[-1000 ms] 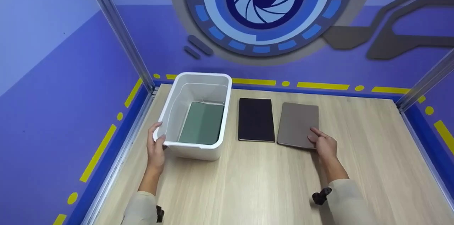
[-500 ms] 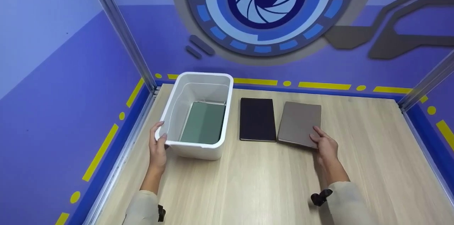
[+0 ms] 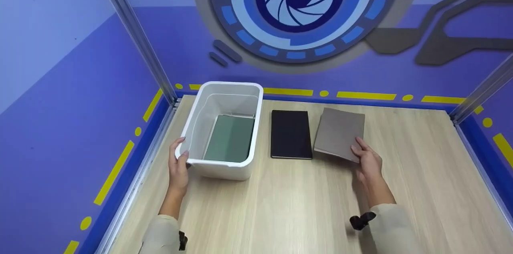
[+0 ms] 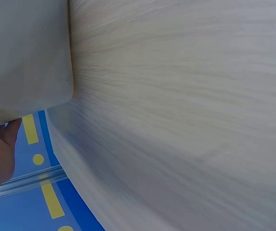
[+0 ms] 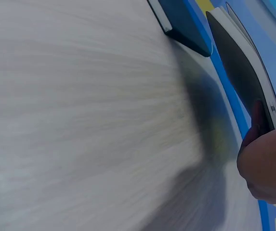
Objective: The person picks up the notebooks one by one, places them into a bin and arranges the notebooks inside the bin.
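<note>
My right hand (image 3: pixel 369 162) pinches the lower right corner of a grey-brown notebook (image 3: pixel 340 132), thumb on top and fingers beneath. In the right wrist view this notebook (image 5: pixel 241 62) is tilted and lifted off the table, its pages slightly parted at the far end. A black notebook (image 3: pixel 290 134) lies flat just left of it. At the left, my left hand (image 3: pixel 178 166) grips the near left corner of a white plastic bin (image 3: pixel 224 170), thumb over the rim. A green notebook (image 3: pixel 230 138) lies on the bin's bottom.
The wood-grain table (image 3: pixel 296 210) meets a blue printed wall (image 3: pixel 172 45) at the back and walls at both sides. Metal posts (image 3: pixel 140 41) stand in the corners. The bin is near the back left corner.
My right hand has raised the grey-brown notebook from the table, tilting it and shifting it slightly away from me. My left hand and the bin stay in place.
</note>
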### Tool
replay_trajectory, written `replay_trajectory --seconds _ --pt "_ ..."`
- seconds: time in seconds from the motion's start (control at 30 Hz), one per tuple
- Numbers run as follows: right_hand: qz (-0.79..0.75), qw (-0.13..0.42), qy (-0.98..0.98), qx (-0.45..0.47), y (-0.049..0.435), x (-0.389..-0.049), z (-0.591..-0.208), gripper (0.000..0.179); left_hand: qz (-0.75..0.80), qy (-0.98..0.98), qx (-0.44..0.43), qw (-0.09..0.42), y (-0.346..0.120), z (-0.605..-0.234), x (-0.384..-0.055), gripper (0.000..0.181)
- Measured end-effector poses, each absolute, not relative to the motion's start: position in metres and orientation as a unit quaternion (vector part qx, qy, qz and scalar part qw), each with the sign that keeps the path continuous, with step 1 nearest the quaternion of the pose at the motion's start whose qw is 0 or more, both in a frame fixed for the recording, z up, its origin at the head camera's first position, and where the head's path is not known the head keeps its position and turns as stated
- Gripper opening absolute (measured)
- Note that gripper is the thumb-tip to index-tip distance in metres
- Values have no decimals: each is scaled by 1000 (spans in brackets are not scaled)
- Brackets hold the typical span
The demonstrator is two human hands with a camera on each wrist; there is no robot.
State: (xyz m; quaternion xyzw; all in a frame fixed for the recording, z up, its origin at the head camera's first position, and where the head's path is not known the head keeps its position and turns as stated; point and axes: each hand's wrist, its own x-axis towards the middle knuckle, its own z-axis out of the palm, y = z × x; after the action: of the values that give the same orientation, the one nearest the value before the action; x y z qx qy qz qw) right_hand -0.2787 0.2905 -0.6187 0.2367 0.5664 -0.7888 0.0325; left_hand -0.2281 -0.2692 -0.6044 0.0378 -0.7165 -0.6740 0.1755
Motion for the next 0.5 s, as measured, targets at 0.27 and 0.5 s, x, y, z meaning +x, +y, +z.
replay_trajectory --seconds 0.27,0.5 --pt "-820 16 524 228 285 -278 -602 62 -679 -712 36 173 -270 -603 -230 47" --pt "-848 3 486 213 279 -278 -579 62 -676 -716 36 170 -270 -604 -228 46"
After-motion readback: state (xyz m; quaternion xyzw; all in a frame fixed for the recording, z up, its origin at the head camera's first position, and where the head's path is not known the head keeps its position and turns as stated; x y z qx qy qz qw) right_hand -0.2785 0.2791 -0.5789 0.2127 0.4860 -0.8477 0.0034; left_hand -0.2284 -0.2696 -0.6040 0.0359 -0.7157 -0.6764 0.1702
